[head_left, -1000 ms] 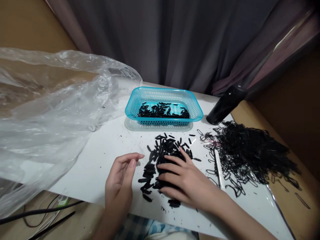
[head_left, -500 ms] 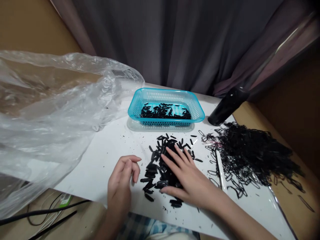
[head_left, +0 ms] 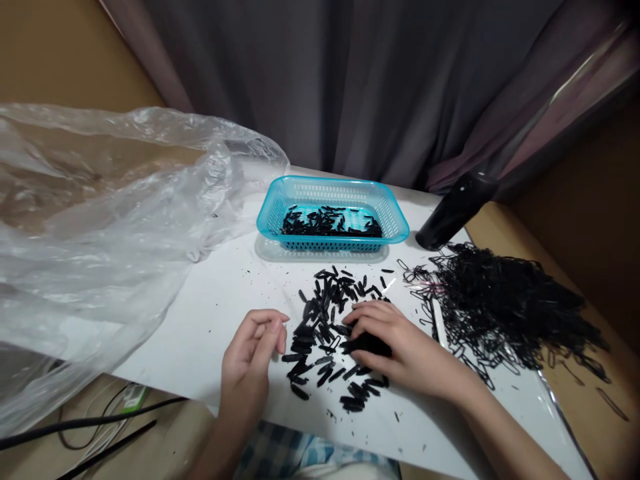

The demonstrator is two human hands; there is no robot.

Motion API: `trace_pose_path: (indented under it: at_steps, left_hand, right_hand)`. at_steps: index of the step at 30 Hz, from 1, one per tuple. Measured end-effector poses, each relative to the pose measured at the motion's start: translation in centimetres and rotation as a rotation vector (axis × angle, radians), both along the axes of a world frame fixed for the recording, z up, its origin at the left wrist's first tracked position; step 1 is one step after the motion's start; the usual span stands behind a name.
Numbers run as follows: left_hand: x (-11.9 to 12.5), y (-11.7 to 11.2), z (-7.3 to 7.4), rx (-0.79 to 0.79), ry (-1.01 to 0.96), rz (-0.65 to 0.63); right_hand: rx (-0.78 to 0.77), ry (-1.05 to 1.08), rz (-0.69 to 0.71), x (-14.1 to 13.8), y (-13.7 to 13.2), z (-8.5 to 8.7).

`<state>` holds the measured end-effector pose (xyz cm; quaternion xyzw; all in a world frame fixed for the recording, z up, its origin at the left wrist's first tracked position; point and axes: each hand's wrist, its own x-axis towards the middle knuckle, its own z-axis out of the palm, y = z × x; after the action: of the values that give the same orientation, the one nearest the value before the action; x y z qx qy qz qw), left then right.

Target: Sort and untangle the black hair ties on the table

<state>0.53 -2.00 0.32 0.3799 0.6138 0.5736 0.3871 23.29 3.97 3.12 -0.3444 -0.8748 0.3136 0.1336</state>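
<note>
A scatter of small black pieces [head_left: 325, 320] lies on the white sheet [head_left: 215, 313] in front of me. My right hand [head_left: 395, 347] is curled over the right side of the scatter, fingers closed round a clump of the pieces. My left hand [head_left: 253, 360] rests on its edge just left of the pieces, fingers loosely bent, with nothing visible in it. Behind the scatter stands a turquoise plastic basket [head_left: 395, 223] holding more of the same black pieces.
A big crumpled clear plastic bag [head_left: 100, 227] covers the left side. A tangled heap of thin black loops [head_left: 500, 307] lies at the right, with a black cylinder [head_left: 455, 210] behind it. Dark curtains hang at the back. Cables [head_left: 90, 427] run below the sheet's near left edge.
My right hand went from lying flat and spread on the pieces to drawing back toward me and curling shut round a clump. My left hand's fingers bent a little more.
</note>
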Motion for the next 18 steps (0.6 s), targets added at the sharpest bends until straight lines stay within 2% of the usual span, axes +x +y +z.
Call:
trace_pose_path:
  at_steps: [4,8,10,13,15,18]
  left_hand:
    - [0.2,0.3,-0.3,0.09,0.322,-0.161]
    - [0.5,0.4,-0.5,0.216,0.641,-0.334]
    - [0.5,0.3,-0.7,0.216,0.642,-0.327]
    - [0.2,0.2,-0.8,0.224,0.525,-0.219]
    - [0.0,0.1,-0.6,0.222,0.455,-0.156]
    - [0.0,0.1,-0.3,0.207,0.379,-0.133]
  right_hand:
    - [0.003,0.02,-0.047,0.3,0.1,-0.1]
    - [0.125,-0.036,-0.097,-0.1,-0.3,-0.3]
    - [0.22,-0.059,-0.095,-0.6,-0.7,-0.5]
    - [0.333,-0.07,-0.017,-1.3,-1.1,-0.8]
    - [0.362,-0.09,0.033,-1.7,-1.3,-0.9]
    - [0.325,-0.114,0.03,-2.1,-1.4,-1.2]
